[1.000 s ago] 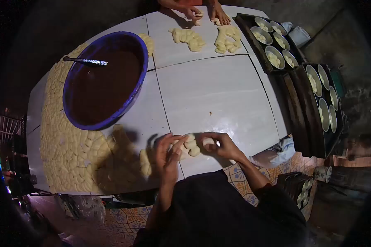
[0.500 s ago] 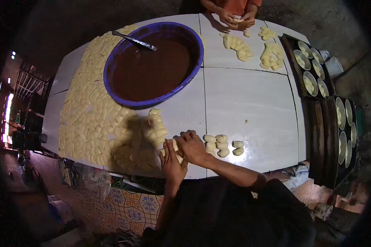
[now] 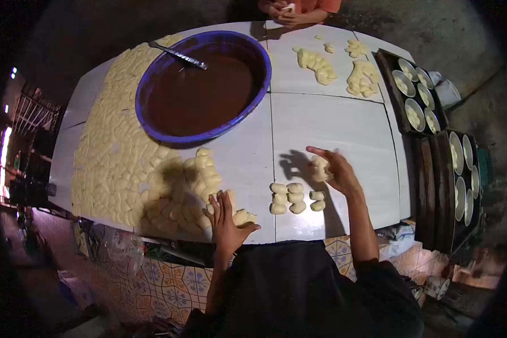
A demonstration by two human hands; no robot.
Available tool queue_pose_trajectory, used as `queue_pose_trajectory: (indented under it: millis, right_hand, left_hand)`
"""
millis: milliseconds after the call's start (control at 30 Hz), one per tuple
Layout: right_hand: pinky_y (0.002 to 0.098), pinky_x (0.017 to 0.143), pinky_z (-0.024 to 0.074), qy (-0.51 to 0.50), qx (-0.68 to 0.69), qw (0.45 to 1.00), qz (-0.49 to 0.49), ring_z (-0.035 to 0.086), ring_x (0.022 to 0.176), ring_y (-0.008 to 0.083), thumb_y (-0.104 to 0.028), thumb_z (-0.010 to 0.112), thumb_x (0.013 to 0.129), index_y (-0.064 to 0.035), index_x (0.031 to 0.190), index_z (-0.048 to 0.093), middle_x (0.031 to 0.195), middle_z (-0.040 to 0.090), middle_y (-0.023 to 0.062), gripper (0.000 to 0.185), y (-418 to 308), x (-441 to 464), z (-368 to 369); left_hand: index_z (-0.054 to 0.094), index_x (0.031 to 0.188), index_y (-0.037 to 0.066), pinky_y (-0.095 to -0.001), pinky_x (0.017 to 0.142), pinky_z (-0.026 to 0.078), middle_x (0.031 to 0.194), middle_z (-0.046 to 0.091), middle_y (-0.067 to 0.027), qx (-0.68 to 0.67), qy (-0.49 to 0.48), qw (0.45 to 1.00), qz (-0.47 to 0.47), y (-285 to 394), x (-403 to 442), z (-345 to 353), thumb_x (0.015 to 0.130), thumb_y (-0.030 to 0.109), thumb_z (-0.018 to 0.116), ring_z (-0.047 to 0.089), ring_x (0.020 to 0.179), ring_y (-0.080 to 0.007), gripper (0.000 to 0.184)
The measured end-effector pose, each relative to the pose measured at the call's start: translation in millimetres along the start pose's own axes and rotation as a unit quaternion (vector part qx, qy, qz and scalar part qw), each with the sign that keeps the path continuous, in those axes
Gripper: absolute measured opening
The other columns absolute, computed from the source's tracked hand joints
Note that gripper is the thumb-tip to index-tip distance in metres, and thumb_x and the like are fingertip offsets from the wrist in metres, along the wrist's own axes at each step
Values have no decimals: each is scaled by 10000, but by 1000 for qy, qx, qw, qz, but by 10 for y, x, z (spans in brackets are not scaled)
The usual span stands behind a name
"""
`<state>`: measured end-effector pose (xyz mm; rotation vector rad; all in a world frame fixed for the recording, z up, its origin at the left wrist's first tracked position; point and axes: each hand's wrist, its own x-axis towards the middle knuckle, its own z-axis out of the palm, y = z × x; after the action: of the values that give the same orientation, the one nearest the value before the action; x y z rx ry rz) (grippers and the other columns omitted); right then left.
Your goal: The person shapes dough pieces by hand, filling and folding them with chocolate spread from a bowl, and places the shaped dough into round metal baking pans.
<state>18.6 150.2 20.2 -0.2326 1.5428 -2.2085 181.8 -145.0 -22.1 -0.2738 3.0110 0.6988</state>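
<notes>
My right hand (image 3: 339, 173) is raised over the table, holding a small pale dough piece (image 3: 320, 168) with the index finger stretched out. Below it sit short dough rolls (image 3: 296, 198) in small rows on the white tiles. My left hand (image 3: 225, 224) rests with fingers apart on a cluster of dough pieces (image 3: 204, 172) near the front edge; part of that dough is hidden beneath the hand. A wide spread of shaped dough pieces (image 3: 115, 152) covers the left side of the table.
A blue basin (image 3: 265, 84) of brown liquid stands on the white tiled table (image 3: 332, 124), a metal-ended utensil (image 3: 180, 55) across its rim. Across the table, another person's hands (image 3: 287, 14) hold something pale. Dark trays (image 3: 403, 112) with round tins line the right side.
My right hand has moved right, away from my left hand, carrying a dough piece. My left hand has shifted slightly and its fingers have spread. The other person's hands have drawn back leftward.
</notes>
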Motion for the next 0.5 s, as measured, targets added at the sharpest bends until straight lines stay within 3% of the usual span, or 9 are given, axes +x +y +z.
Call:
queue_pose_trajectory:
  millis: [33, 67, 100, 133, 167, 233, 300, 433, 500]
  right_hand:
    - [410, 869, 488, 92, -388, 917, 7, 576, 935, 298, -225, 582, 911, 26, 1247, 563, 1187, 539, 171, 420, 267, 101, -90]
    - [396, 890, 476, 146, -675, 719, -80, 584, 964, 336, -203, 584, 888, 30, 1218, 585, 1253, 513, 217, 404, 494, 35, -49]
    - [415, 897, 480, 192, -590, 768, -160, 594, 982, 359, -144, 602, 835, 23, 1135, 634, 1167, 574, 228, 345, 690, 7, 59]
    - [426, 894, 486, 237, -266, 934, 40, 602, 981, 371, -102, 603, 799, 2, 1082, 654, 1079, 621, 221, 306, 166, -136, 902]
    - [420, 865, 498, 101, -383, 914, -86, 612, 959, 353, -105, 596, 824, -20, 1089, 645, 1022, 639, 195, 283, 402, -175, 974]
    - [418, 854, 495, -79, -528, 842, -81, 602, 990, 348, -192, 671, 815, -54, 1155, 604, 1001, 632, 177, 374, 713, -312, 1322]
    - [461, 773, 484, -81, -627, 759, -152, 570, 946, 378, -266, 756, 731, -28, 1141, 487, 876, 601, 170, 545, 1057, -349, 1601]
    - [416, 709, 495, -119, -613, 774, -102, 593, 839, 365, -186, 746, 739, -29, 1036, 447, 845, 585, 193, 449, 1262, -165, 1610]
    - [420, 687, 496, -197, -387, 890, 138, 596, 868, 304, -114, 716, 771, -13, 1127, 422, 854, 569, 178, 473, 873, -201, 1527]
  left_hand:
    - [234, 1470, -18, -614, 1120, 88, 1518, 267, -226, -8, 18, 1000, 8, 11, -34, -50, 696, 446, 788, 123, 1446, -392, 1059]
    - [234, 1470, -18, -614, 1120, 88, 1518, 267, -226, -9, 18, 1000, 11, -55, -58, -40, 696, 446, 788, 123, 1446, -392, 1059]
    - [308, 1439, -13, -589, 1123, 129, 1477, 347, -212, -59, 88, 993, 55, -143, -87, -17, 735, 296, 729, 197, 1425, -391, 876]
    - [381, 1407, -7, -564, 1126, 170, 1436, 426, -198, -108, 160, 977, 92, -193, -120, 15, 774, 146, 669, 272, 1404, -389, 712]
    - [381, 1407, -7, -564, 1126, 170, 1436, 426, -198, -107, 159, 978, 80, -198, -153, 28, 774, 146, 669, 272, 1404, -389, 712]
    - [497, 1314, 5, -526, 1124, 219, 1358, 524, -160, -188, 102, 971, 104, -226, -166, 15, 707, -25, 528, 366, 1358, -376, 608]
    - [536, 1263, 22, -534, 1126, 213, 1396, 494, -126, -149, 85, 981, 89, -282, -185, 38, 660, -29, 529, 335, 1380, -356, 605]
    - [582, 1203, 42, -567, 1125, 195, 1439, 455, -90, -127, 70, 983, 113, -314, -189, 64, 679, 24, 576, 300, 1404, -332, 524]
    - [642, 1162, 84, -555, 1140, 160, 1460, 429, -93, -57, 58, 989, 127, -313, -210, 97, 744, 11, 583, 280, 1416, -318, 428]
